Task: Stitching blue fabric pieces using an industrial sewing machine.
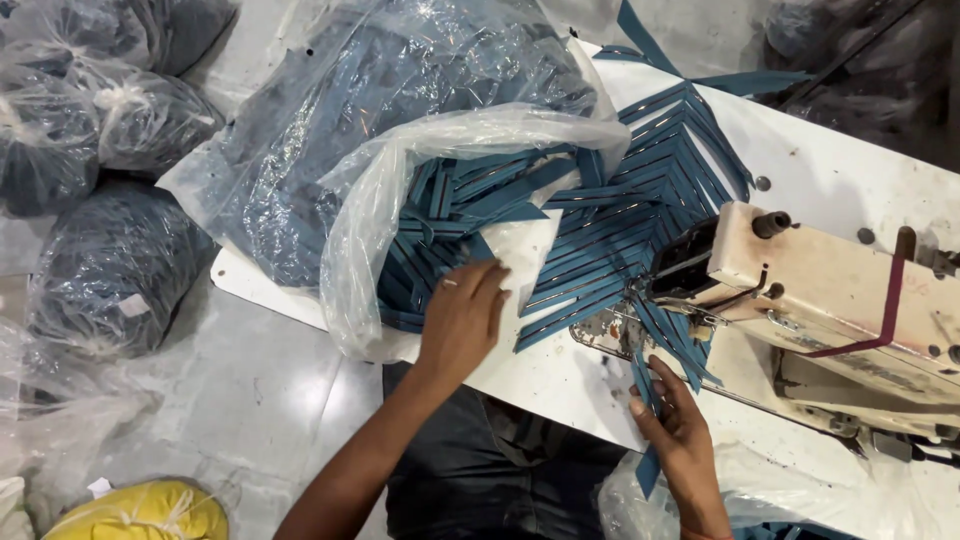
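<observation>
Bright, even light falls from above, leaving only soft, short shadows under the hands [460, 325] and on the white surface [840, 170]. Glare streaks the clear plastic bags [400, 90] and whitens the pale floor [270, 380]. Focus is fairly sharp at centre, while the far corners go dimmer and softer, with slight wide-angle bending at the edges.

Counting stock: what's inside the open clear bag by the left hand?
Teal fabric strips fill the clear plastic bag; the left hand reaches in. Deeper layers are hidden.
</observation>
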